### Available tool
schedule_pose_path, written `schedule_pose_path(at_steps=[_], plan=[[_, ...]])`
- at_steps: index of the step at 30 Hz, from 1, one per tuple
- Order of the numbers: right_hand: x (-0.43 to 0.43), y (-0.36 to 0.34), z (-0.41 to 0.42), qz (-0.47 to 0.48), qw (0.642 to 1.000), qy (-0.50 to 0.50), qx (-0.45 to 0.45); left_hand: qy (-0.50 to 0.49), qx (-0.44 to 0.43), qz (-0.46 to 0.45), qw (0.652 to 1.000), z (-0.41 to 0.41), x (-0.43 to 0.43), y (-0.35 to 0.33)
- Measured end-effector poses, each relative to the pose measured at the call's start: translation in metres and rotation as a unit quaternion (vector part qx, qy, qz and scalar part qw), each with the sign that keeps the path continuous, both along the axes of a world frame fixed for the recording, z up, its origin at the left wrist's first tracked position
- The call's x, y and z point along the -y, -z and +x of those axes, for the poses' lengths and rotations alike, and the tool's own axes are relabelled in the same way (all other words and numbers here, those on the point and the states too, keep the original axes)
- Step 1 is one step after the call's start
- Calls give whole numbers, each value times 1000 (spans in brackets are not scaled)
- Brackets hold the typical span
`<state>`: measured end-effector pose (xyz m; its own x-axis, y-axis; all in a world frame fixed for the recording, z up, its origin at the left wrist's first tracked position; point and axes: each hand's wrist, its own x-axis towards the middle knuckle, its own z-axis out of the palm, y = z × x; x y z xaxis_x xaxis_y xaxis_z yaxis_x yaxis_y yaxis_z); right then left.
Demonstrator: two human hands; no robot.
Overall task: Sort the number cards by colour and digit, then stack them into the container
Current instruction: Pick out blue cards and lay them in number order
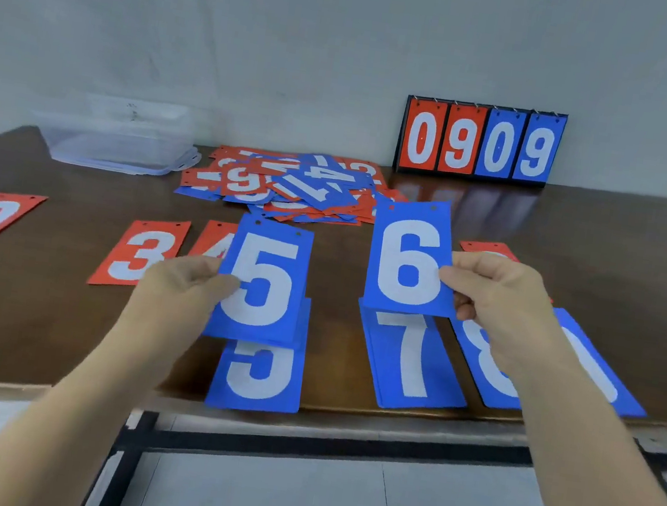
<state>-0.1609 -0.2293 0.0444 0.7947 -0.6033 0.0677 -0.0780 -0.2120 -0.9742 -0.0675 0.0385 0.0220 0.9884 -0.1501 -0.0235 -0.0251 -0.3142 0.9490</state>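
1. A glossy dark-brown wooden bench [581, 245] stands against a plain grey wall [269, 29].
2. Along the far edge sit a clear plastic container [121, 137] on the left, a heap of red and blue number cards [289, 186] in the middle, and a flip scoreboard [482, 143] reading "0909" on the right.
3. Above the near edge, the left hand [185, 287] pinches a blue "5" card [263, 281] and the right hand [497, 297] pinches a blue "6" card [408, 259].

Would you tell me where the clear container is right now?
In the head view, the clear container sits back left on the table, just left of the mixed card pile.
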Motion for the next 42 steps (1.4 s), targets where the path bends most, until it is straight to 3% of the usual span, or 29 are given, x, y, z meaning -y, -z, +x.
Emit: schedule_pose_path(at_steps=[3,7,13,17,20,23,25,28,31,34,37,42], plan=[[-2,5,-10,13,1000,-5,3,-4,48,10,999,-29,9,18],[-10,6,-20,15,1000,-21,-3,-72,104,91,988,-39,14,32],[-32,12,-28,12,999,-40,-23,-85,191,296,932,-44,13,44],[-42,15,-29,12,999,-31,-37,-102,192,322,921,-41,13,46],[-46,16,-27,4,999,-18,-43,-40,254,282,924,-38,9,50],[-50,18,-26,3,999,-5,-40,119,265,248,924,-36,-2,48],[-53,20,-24,-8,999,-3,-44,201,262,301,895,-38,-8,46],[-59,22,-21,-31,998,-19,-56,201,278,376,861,-39,-15,47],[-71,29,-18,-79,991,-46,-96,175,301,405,846,-39,-18,51],[-84,39,-14,-192,971,-45,-135,165,330,434,822,-37,-21,57],[-97,43,-12,-338,922,-14,-189,140,362,460,799,-33,-25,61],[-107,42,-17,-468,859,26,-206,132,377,472,786,-31,-26,58]])
